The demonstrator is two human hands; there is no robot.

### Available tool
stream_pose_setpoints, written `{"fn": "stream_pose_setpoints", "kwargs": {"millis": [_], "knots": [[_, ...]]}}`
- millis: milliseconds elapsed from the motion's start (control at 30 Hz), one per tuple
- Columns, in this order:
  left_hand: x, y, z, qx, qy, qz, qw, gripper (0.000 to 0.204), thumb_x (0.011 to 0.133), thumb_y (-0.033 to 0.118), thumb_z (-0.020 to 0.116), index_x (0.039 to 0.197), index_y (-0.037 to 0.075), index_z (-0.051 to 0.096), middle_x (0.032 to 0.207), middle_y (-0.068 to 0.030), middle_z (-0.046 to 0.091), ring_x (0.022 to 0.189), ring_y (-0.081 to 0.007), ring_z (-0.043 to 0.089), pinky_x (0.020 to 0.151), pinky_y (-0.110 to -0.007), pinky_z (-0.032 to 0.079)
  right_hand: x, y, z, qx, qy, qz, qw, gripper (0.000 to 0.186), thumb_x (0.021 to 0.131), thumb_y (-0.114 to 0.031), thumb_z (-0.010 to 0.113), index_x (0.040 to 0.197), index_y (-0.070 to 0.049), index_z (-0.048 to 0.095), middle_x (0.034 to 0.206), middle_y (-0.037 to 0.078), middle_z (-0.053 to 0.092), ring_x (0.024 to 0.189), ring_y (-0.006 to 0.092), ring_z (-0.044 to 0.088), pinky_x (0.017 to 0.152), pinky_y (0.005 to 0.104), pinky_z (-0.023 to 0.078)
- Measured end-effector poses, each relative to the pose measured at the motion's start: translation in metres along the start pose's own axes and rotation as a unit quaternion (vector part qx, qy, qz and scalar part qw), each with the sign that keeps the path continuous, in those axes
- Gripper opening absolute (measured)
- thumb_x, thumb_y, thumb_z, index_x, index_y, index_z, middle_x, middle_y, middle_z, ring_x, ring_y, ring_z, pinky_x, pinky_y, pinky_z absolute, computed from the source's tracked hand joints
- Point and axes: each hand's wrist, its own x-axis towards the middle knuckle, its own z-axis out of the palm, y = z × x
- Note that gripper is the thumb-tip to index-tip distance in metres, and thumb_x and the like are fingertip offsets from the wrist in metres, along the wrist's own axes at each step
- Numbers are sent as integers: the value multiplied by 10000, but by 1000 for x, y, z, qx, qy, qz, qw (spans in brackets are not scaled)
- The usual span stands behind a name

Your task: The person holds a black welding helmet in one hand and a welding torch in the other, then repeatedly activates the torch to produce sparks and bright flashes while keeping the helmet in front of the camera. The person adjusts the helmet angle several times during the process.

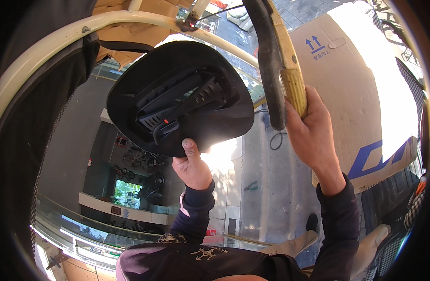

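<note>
My left hand grips the lower edge of a black moulded plastic shell, thumb on the face toward me. The shell is broad and rounded, with a recessed slotted middle and a small orange mark. To its right, my right hand is closed around the lower end of a yellow wood-like handle with a bolt head in it. A thick black curved strip runs along the handle's left side. The two held things are apart at their lower ends. Most of my right fingers are hidden behind the handle.
A curved cream metal tube arches across the upper left, beside black fabric. A large cardboard box stands at right. Pliers and a dark cable loop lie on the grey floor. A glass-topped counter is lower left.
</note>
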Motion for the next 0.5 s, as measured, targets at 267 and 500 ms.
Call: {"fn": "stream_pose_setpoints", "kwargs": {"millis": [267,500], "knots": [[-1,1,6,15,24,17,999,458,1156,432,711,1273,-10,719,1088,-89,812,854,-174,755,693,-308,582,-6,4,-7,-22,2,-39,999,221,1114,-3,575,1330,27,610,974,97,662,777,121,650,695,313,570],[-3,-2,4,5,-2,11,1000,551,1139,484,725,1291,-46,715,1050,-90,801,812,-147,698,732,-295,548,-9,-9,-21,60,38,-35,997,303,1137,-177,707,1333,48,652,886,40,678,750,76,623,661,281,517]]}}
